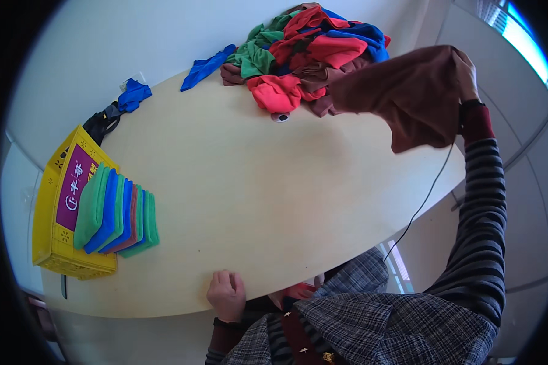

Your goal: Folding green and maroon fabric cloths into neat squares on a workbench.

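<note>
My right hand [466,76] is raised at the far right of the table, its fingers closed on the top corner of a brown cloth [417,100]. The cloth hangs loose and spread out to the left, above the tabletop and beside the pile. Behind it lies a heap of crumpled cloths [335,52] in red, green, blue and brown. At the near edge of the table rests my left hand [227,296], a loose fist with nothing showing in it. Folded cloths [119,210], green, blue and reddish brown, stand in a row at the left.
A yellow plastic crate [45,225] stands behind the folded cloths on the pale wooden table [268,188]. Further back are a blue cloth [134,95], a black strapped item [102,123] and another blue cloth [206,67]. A small round white object [280,117] sits before the heap. A thin cable [421,204] hangs near my right arm.
</note>
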### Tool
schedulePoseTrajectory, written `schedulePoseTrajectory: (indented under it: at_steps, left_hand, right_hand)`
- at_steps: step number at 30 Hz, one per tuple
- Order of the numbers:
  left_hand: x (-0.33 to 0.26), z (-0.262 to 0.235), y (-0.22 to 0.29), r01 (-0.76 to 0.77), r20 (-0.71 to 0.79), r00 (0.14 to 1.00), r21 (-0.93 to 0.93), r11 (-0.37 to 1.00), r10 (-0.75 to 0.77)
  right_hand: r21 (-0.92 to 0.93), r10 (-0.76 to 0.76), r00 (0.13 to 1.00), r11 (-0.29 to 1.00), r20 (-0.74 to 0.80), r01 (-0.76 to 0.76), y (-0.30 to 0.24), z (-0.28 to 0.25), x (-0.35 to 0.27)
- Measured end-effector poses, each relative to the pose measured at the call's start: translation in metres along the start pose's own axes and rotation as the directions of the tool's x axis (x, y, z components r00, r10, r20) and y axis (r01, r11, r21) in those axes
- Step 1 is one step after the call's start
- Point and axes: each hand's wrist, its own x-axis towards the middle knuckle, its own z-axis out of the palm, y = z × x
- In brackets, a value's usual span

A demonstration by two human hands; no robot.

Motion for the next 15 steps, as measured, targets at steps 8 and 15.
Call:
schedulePoseTrajectory:
  at_steps: [8, 15]
  left_hand:
    - [0.006, 0.002, -0.01, -0.057, -0.054, 0.997, 0.03, 0.998, 0.058]
    - [-0.005, 0.002, -0.018, -0.101, -0.1, 0.99, 0.032, 0.994, 0.104]
  right_hand:
    - [0.182, 0.102, 0.912, 0.983, -0.396, -0.03, -0.099, -0.177, -0.025]
    - [0.348, -0.153, 0.988, 0.926, -0.006, 0.146, -0.205, -0.1, -0.057]
